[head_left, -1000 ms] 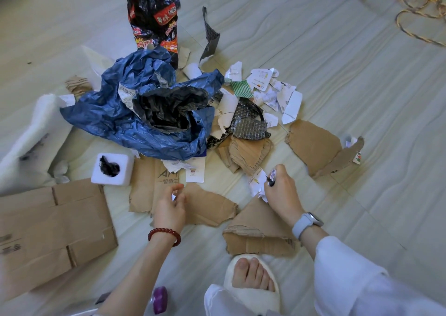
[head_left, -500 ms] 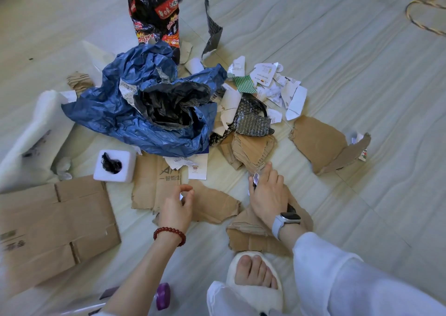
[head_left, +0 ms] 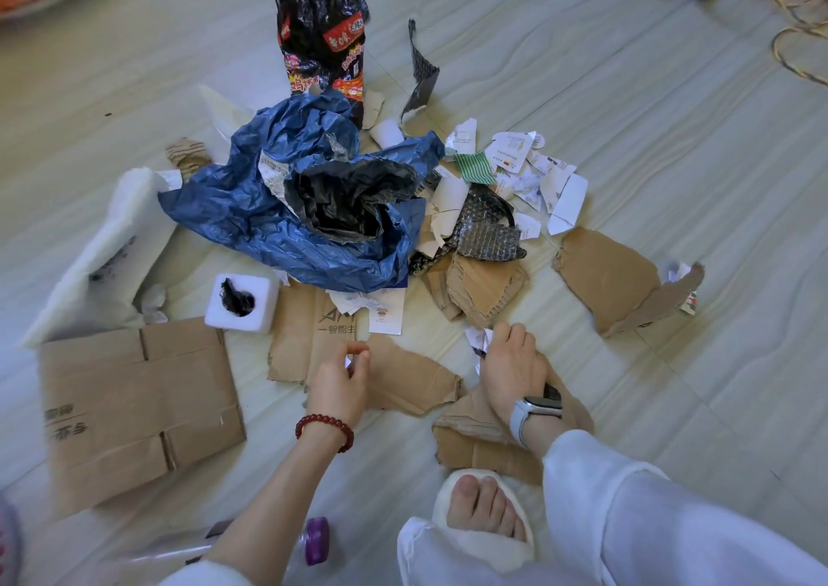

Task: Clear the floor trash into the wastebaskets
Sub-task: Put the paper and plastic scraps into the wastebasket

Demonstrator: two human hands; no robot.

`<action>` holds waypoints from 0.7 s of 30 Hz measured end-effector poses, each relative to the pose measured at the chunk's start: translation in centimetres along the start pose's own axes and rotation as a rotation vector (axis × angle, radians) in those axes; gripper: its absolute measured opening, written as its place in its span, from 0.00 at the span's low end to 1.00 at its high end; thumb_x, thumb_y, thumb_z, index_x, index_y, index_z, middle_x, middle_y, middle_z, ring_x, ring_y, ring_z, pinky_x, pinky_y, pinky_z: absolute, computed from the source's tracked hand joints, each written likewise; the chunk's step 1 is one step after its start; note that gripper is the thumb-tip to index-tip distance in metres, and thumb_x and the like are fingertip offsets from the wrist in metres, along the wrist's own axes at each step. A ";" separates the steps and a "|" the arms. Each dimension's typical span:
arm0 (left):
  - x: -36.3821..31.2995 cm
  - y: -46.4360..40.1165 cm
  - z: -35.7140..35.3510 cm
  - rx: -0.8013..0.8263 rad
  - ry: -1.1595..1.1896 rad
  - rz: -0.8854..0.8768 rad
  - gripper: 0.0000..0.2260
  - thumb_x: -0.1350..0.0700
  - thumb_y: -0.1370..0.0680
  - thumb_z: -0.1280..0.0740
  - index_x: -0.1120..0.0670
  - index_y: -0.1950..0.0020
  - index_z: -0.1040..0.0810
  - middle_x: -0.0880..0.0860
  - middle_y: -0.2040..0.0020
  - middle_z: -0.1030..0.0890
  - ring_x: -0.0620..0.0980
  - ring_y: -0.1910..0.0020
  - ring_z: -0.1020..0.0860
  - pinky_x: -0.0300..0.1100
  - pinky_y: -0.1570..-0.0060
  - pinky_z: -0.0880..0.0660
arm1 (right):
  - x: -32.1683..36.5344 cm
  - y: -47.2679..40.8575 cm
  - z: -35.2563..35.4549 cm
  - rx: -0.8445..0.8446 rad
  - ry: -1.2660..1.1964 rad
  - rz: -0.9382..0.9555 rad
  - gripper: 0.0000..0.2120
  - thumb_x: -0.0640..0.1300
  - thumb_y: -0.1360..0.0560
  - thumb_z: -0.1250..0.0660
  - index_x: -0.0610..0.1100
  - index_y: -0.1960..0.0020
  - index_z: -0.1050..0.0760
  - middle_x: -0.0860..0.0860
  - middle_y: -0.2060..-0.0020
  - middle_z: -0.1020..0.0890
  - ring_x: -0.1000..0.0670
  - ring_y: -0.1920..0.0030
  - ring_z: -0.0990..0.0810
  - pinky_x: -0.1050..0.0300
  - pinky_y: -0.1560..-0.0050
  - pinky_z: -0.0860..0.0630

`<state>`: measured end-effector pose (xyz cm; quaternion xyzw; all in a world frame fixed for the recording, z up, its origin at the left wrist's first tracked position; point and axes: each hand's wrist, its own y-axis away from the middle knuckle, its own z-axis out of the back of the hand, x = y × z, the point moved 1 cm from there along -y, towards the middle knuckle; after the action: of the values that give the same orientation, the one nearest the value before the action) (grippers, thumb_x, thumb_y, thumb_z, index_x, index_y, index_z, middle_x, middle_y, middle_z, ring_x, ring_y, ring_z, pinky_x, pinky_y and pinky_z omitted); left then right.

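Trash lies spread over the tiled floor. A crumpled blue and black plastic bag [head_left: 286, 218] sits in the middle, with torn white paper scraps [head_left: 555, 182] and bubble wrap [head_left: 488, 236] to its right. My left hand [head_left: 338, 381] pinches a small white scrap above a torn brown cardboard piece [head_left: 412, 379]. My right hand [head_left: 511, 366] grips white paper scraps [head_left: 476, 339] and hovers over another torn cardboard piece [head_left: 475, 442]. No wastebasket is in view.
A flattened cardboard box [head_left: 130, 406] lies at the left, a white foam block [head_left: 244, 303] and a white foam sheet [head_left: 103, 254] beyond it. A black noodle wrapper [head_left: 322, 34] stands at the back. More cardboard [head_left: 609, 276] lies right. My slippered foot [head_left: 484, 514] is below.
My right hand has turned over and moved slightly left and down, still holding the paper scraps. My left hand keeps its pinch and has barely moved.
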<state>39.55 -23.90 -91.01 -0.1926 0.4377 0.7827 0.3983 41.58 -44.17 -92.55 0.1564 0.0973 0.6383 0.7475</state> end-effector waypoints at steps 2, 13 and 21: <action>-0.3 -0.1 0.2 -0.004 -0.001 -0.015 0.05 0.53 0.22 0.40 0.49 0.52 0.25 0.50 0.64 0.24 0.49 0.64 0.27 0.46 0.57 0.27 | -0.2 0.3 0.4 -0.035 0.088 0.072 0.16 0.38 0.46 0.21 0.39 0.63 0.25 0.43 0.69 0.23 0.45 0.70 0.22 0.60 0.78 0.30; -3.2 -1.3 3.7 -0.123 -0.047 -0.170 0.06 0.53 0.22 0.40 0.51 0.56 0.25 0.45 0.74 0.28 0.42 0.77 0.30 0.30 0.77 0.35 | 1.7 0.7 5.3 0.072 -0.364 0.286 0.18 0.31 0.28 0.42 0.51 0.64 0.45 0.52 0.67 0.36 0.47 0.66 0.36 0.58 0.71 0.43; -9.0 -2.3 13.6 -0.122 -0.227 -0.385 0.07 0.51 0.21 0.43 0.51 0.53 0.27 0.51 0.62 0.21 0.53 0.61 0.22 0.45 0.60 0.26 | 10.6 0.2 12.9 -0.007 -0.747 0.456 0.06 0.44 0.21 0.42 0.49 0.56 0.32 0.45 0.67 0.25 0.48 0.69 0.31 0.63 0.73 0.40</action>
<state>47.45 -15.93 -79.04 -0.2069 0.2972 0.7339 0.5747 47.62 -35.10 -79.87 0.3915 -0.2187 0.6871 0.5717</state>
